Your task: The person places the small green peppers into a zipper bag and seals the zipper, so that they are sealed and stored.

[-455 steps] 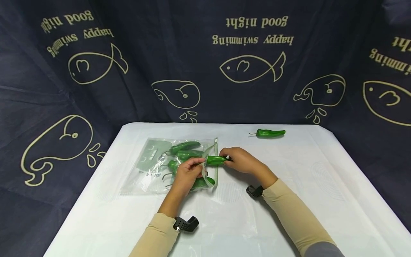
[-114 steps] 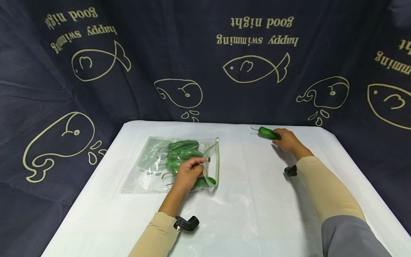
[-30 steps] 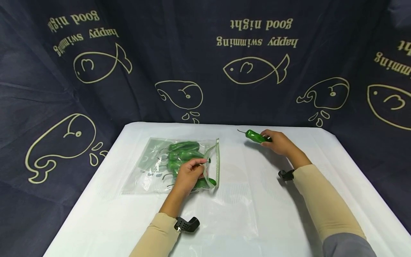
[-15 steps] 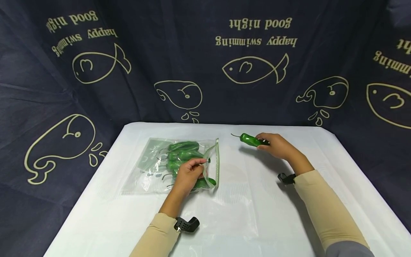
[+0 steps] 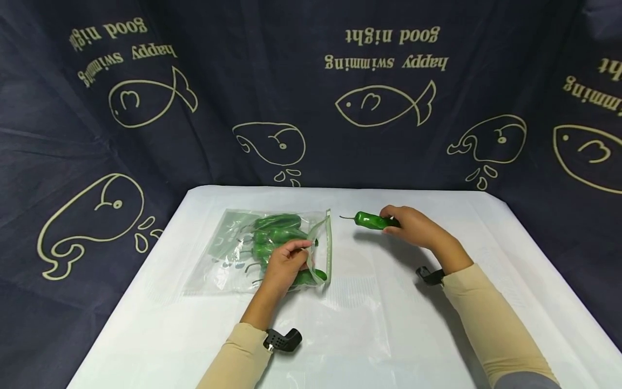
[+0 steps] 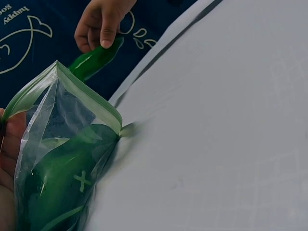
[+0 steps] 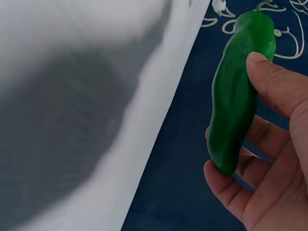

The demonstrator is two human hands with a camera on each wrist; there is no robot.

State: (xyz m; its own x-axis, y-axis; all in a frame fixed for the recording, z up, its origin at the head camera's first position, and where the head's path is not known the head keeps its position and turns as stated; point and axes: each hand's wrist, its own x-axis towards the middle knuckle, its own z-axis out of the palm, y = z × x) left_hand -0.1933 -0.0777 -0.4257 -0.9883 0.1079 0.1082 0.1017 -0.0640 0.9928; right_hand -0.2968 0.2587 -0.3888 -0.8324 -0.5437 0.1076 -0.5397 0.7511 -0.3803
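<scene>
My right hand (image 5: 410,224) pinches a green chili pepper (image 5: 370,220) near its tip, stem pointing left, to the right of the bag's mouth. The right wrist view shows thumb and fingers around this pepper (image 7: 240,91). A clear zip bag (image 5: 204,275) lies flat on the table with several green peppers (image 5: 277,234) inside, side by side. My left hand (image 5: 284,266) pinches the upper layer of the bag at its mouth and holds it up. In the left wrist view the green-edged mouth of the bag (image 6: 91,103) gapes, with a pepper (image 6: 62,178) behind the film.
A white-covered table (image 5: 437,335) fills the foreground. Behind it hangs a dark blue curtain (image 5: 311,92) with fish and whale drawings. Each wrist wears a black camera, such as the left wrist camera (image 5: 283,340).
The right hand has picked the last loose pepper off the table's back right and carried it left and nearer, toward the bag's mouth. My left hand keeps its hold on the bag.
</scene>
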